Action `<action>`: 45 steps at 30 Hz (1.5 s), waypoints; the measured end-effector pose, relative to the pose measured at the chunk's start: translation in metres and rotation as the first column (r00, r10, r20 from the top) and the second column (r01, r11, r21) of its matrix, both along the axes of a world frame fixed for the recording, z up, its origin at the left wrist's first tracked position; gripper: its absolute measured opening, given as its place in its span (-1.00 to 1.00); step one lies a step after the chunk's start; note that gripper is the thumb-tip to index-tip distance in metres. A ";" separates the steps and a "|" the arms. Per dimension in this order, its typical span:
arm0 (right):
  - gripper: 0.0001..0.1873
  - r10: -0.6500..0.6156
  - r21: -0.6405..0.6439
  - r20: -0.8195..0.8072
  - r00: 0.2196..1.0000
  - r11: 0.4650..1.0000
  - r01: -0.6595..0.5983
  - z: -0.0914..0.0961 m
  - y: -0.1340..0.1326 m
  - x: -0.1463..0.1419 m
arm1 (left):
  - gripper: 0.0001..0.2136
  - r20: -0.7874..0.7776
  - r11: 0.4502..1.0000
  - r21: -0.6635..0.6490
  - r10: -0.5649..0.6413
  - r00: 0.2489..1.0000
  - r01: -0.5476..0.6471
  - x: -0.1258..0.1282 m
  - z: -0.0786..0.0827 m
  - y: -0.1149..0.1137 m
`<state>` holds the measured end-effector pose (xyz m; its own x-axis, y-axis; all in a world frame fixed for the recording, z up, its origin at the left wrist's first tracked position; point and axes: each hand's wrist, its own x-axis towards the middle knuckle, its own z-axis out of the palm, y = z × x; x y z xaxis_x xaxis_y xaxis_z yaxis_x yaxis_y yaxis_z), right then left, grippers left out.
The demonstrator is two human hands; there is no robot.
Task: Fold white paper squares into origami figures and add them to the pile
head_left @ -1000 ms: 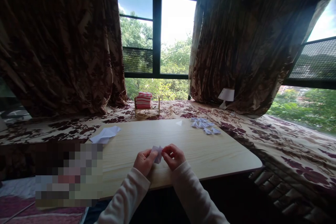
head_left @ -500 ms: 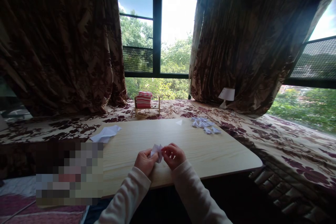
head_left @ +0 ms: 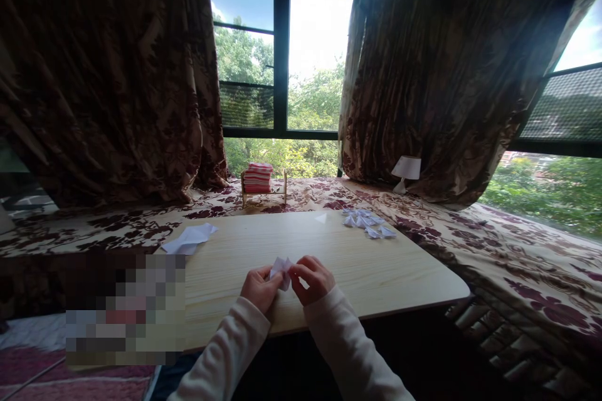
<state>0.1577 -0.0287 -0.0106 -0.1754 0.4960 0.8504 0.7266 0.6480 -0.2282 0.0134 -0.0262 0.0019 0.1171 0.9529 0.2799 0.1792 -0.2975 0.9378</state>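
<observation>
A small piece of folded white paper is held up between my two hands, just over the near part of the pale wooden table. My left hand grips its left side, thumb in front. With thumb and forefinger, my right hand pinches the right edge of the same paper. At the table's far right lie several folded white paper pieces. Flat white sheets rest at the left edge, and one small white triangle is near the back edge.
Behind the table, a floral-covered ledge carries a small rack with folded striped cloths. A white lamp stands further right. Heavy curtains frame the windows. A blurred-out patch hides the lower left.
My right hand has shifted and turned slightly, its fingers drawn closer together at the paper's edge. The left hand and the things on the table look unchanged.
</observation>
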 end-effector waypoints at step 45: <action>-0.76 0.088 -0.389 -0.587 0.805 0.841 -0.375 -0.006 0.010 -0.011 | -0.74 0.057 0.998 0.016 0.063 0.996 -0.063 0.002 0.004 -0.004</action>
